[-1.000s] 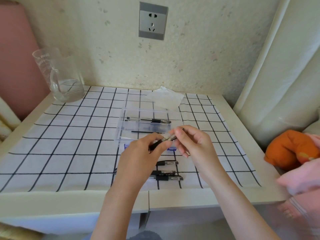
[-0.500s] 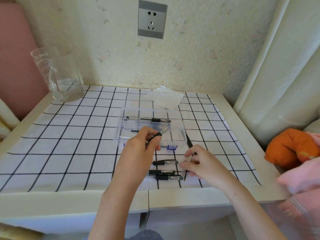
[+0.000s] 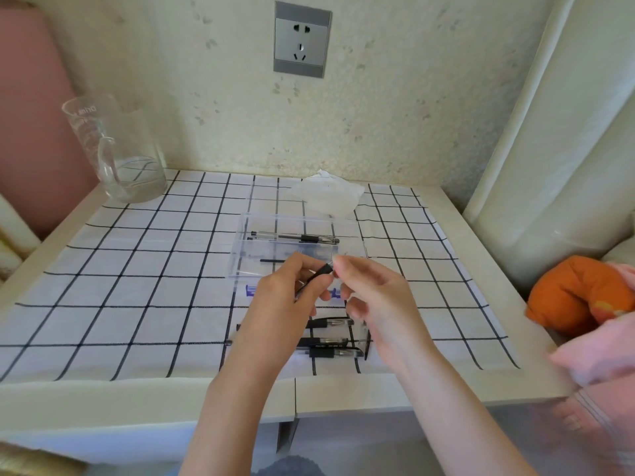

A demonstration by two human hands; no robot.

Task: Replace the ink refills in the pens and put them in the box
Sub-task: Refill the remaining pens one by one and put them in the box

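My left hand (image 3: 281,304) grips a pen with a black grip (image 3: 321,273) above the near edge of the clear plastic box (image 3: 240,255). My right hand (image 3: 374,293) meets it from the right and pinches the pen's front end. One assembled pen (image 3: 295,238) lies inside the box, and a thin black refill (image 3: 271,260) lies there too. Three more pens (image 3: 331,342) lie side by side on the checked cloth just under my hands. A dark thin refill (image 3: 367,341) lies at their right end, partly hidden by my right wrist.
A glass measuring jug (image 3: 117,149) stands at the back left corner. A crumpled tissue (image 3: 330,195) lies behind the box. An orange plush (image 3: 577,293) and pink cloth (image 3: 601,352) sit off the table's right edge. The wall with a socket (image 3: 302,44) closes the back.
My right hand went down to the cloth beside the loose pens, then rose back to the pen in my left hand. The left hand kept hold of its pen.
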